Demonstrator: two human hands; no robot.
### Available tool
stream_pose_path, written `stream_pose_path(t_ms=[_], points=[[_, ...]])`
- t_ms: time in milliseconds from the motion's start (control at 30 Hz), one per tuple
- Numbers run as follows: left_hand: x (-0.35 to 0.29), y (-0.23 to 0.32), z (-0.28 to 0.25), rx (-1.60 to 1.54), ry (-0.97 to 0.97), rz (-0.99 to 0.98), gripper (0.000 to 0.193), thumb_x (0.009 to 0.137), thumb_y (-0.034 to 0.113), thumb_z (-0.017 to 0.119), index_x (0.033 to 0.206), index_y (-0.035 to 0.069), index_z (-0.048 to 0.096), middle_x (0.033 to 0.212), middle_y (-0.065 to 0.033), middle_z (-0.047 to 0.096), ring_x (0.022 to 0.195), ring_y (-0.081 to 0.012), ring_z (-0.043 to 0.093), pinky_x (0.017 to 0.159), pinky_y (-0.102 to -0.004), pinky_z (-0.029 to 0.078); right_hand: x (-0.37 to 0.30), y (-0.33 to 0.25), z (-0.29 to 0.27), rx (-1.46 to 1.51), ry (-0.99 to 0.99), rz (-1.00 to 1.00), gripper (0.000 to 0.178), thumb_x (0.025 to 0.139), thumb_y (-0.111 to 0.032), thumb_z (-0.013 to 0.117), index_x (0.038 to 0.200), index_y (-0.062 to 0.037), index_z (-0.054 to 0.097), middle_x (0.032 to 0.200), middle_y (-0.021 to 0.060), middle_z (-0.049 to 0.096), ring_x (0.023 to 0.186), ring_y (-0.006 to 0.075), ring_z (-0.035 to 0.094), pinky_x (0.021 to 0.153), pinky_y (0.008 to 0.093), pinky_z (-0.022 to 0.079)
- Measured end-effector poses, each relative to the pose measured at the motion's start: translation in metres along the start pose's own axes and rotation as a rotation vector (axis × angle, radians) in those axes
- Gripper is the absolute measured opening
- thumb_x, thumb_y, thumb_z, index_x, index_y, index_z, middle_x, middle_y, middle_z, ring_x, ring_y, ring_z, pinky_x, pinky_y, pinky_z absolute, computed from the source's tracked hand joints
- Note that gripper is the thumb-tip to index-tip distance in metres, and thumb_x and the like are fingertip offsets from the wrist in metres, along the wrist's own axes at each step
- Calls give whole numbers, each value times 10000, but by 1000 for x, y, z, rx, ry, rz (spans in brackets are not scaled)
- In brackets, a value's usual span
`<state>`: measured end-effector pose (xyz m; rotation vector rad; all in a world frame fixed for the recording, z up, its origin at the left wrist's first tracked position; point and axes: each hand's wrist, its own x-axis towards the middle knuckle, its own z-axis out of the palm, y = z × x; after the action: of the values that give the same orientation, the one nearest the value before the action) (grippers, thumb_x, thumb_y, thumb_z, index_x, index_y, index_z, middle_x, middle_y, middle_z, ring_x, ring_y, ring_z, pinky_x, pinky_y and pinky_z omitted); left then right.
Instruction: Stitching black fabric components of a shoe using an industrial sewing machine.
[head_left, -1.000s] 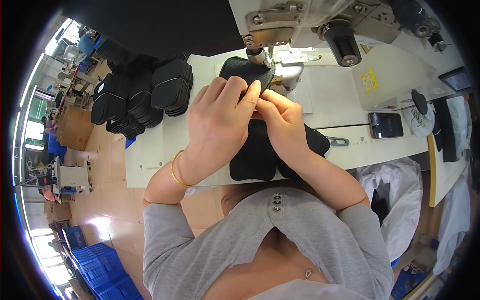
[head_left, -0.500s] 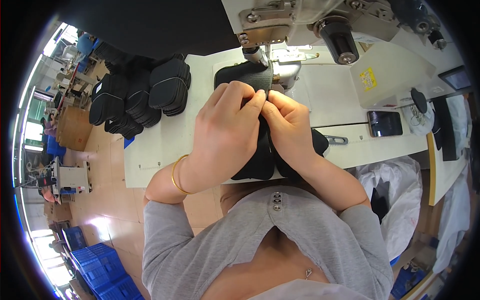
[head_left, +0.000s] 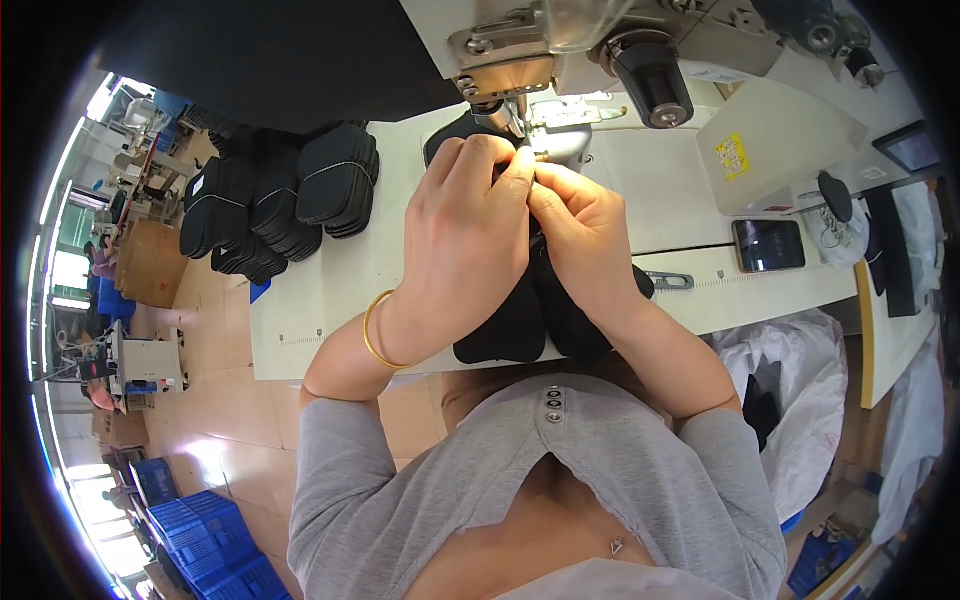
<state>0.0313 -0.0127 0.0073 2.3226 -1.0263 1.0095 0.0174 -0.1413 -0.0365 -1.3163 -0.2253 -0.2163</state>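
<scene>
Both my hands pinch the edge of a black fabric piece close to the needle area of a sewing machine. My left hand, with a gold bangle at its wrist, is closed on the cloth, and its fingertips meet those of my right hand. The right fingers are also closed on that edge. Part of the black fabric lies under the presser foot; the rest spreads beneath my hands toward the table's front edge. My fingers hide the exact spot they grip.
Bundled stacks of black pads stand at the left on the white table. Right of my hands lie grey thread snips and a phone. A white plastic bag hangs by the right front edge. Blue crates stand on the floor.
Both hands, still pinching the black fabric, have moved slightly away from me, nearer the presser foot. They now cover more of the fabric's far part.
</scene>
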Motion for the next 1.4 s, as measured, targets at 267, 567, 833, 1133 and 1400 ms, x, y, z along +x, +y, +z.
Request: stream_pose_path(t_ms=[267,567,833,1133,1400], points=[[-3,0,-5,-65,-16,-21,305,667,-32,681,972,-39,659,945,-109,576,802,-277,566,672,-368,500,-1,0,-3,15,-12,18,168,964,-80,544,956,35,666,675,-58,534,626,1,416,511,209,327],[-12,3,-3,-9,41,-103,439,618,8,734,1045,-42,646,1037,-129,575,880,-319,571,722,-396,501,-6,-5,-4,87,-12,82,226,985,-101,548,1105,47,670,848,-1,670,749,25,572,645,196,478],[-37,-25,-13,47,60,-193,252,781,-34,610,1023,-5,676,876,-74,651,751,-242,617,656,-357,509,-15,-5,-8,81,-34,19,218,983,-90,550,1117,39,663,913,44,693,794,92,642,684,228,520],[-130,-18,-22,-1398,501,-1040,285,916,0,492,1177,-76,577,1085,-139,681,986,-192,675,893,-292,552,-47,19,-35,83,-178,353,234,987,-133,587,1156,25,619,893,42,639,691,90,617,593,214,486],[-134,-5,-18,-1400,379,-1035,277,934,24,497,1187,-65,567,1115,-135,678,999,-191,671,901,-291,543,-55,27,-36,180,-184,395,209,1013,-117,554,1125,45,623,808,63,648,671,121,663,569,228,515]])
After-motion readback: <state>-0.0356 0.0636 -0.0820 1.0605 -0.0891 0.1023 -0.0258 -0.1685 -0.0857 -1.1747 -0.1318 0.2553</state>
